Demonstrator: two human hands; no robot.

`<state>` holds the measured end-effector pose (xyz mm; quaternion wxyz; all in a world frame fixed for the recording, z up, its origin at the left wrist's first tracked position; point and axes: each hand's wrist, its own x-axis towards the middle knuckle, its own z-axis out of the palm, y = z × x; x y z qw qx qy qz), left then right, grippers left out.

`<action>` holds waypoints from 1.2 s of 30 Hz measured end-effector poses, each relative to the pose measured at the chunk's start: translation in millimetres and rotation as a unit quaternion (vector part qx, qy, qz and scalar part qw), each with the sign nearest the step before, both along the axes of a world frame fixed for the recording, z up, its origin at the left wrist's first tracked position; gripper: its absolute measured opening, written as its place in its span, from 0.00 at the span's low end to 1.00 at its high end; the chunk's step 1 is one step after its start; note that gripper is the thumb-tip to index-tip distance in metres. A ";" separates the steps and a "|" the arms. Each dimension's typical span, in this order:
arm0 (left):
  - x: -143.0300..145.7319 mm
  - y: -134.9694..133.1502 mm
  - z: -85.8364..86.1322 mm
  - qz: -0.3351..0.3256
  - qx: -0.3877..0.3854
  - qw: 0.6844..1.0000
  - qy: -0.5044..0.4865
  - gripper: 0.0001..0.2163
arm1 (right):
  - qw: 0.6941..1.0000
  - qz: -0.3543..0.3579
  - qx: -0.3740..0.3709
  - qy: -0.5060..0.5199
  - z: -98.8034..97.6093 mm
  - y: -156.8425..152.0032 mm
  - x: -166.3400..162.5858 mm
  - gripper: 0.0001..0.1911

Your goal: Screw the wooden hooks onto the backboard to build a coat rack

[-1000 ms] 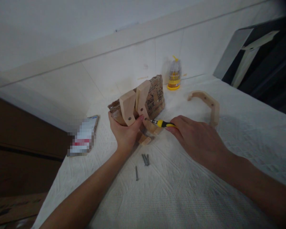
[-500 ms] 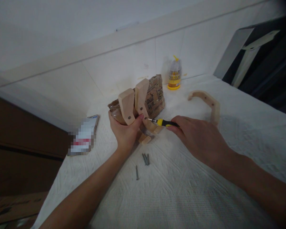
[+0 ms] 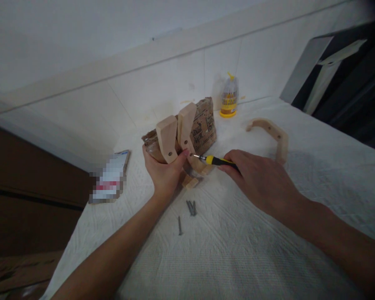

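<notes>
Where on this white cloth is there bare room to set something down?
The near stretch of white cloth, bordered by the loose screws and both forearms, looks bare; so does the patch right of the curved wooden piece. It's crowded around the left hand, wrapped block and screwdriver.

Dim, greyish light leaves details soft and a faint shadow on the wall (image 3: 168,85).

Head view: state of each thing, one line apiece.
Left hand: gripping wooden brackets, cardboard package
Right hand: gripping screwdriver
Screwdriver: tip at bracket hole
Cardboard package: tilted
Curved wooden bracket: loose on cloth
Screws: loose on cloth
Yellow-based case: upright, cover on
</notes>
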<state>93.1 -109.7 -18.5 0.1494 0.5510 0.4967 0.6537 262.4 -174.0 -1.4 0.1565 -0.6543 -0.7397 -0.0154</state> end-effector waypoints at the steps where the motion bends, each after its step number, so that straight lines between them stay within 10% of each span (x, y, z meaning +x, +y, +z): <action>1: 0.3 -0.4 0.3 0.000 -0.004 1.000 -0.002 0.24 | 1.000 -0.003 -0.004 -0.001 0.7 0.1 -0.4 0.10; 36: 1.4 -3.3 1.3 0.000 -0.004 1.000 0.018 0.24 | 0.999 0.025 -0.014 0.020 0.7 -0.3 -4.0 0.16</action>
